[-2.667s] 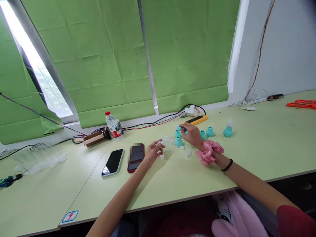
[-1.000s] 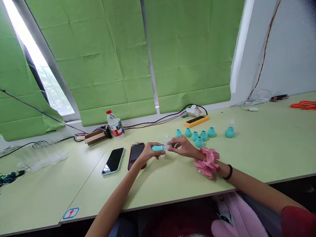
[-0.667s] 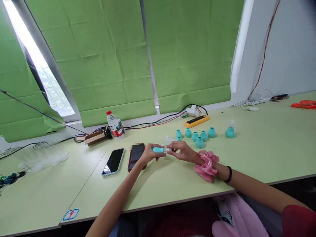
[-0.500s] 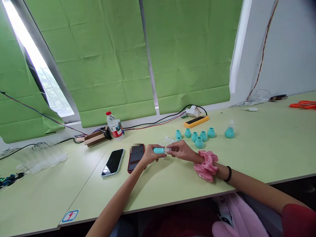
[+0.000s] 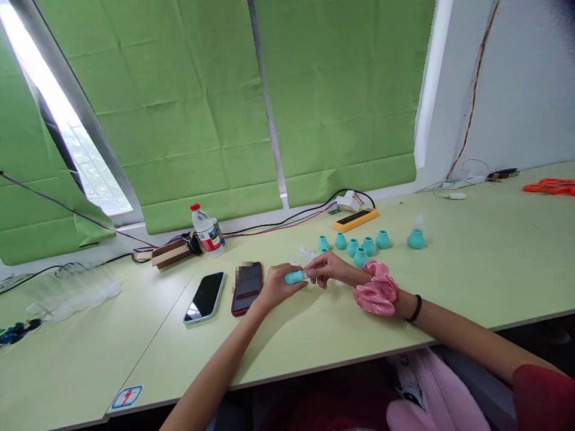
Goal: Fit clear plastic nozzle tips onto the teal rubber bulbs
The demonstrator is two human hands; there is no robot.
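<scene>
My left hand (image 5: 275, 287) is wrapped round a small turquoise squeeze bulb (image 5: 293, 278), held on its side above the table. At the bulb's right end, the fingertips of my right hand (image 5: 331, 268) pinch a small clear nozzle (image 5: 306, 273); how far it sits in the bulb's neck is hidden. Just behind my hands lies a pile of small clear pieces (image 5: 305, 255). Several more turquoise bulbs (image 5: 360, 258) stand upright with open necks behind my right hand. Farther right is another turquoise bulb (image 5: 415, 240) with a clear nozzle (image 5: 418, 223) upright in its neck.
Two phones, one pale-edged (image 5: 205, 297) and one red-cased (image 5: 247, 288), lie left of my hands. Toward the window are a water bottle (image 5: 208, 232), a cardboard box (image 5: 171, 255), cables and a yellow power strip (image 5: 355, 220). Orange scissors-like handles (image 5: 548, 186) lie far right.
My right hand has turned slightly at the nozzle, its lower fingers now curled down. My left hand covers more of the bulb. The view has shifted a little.
</scene>
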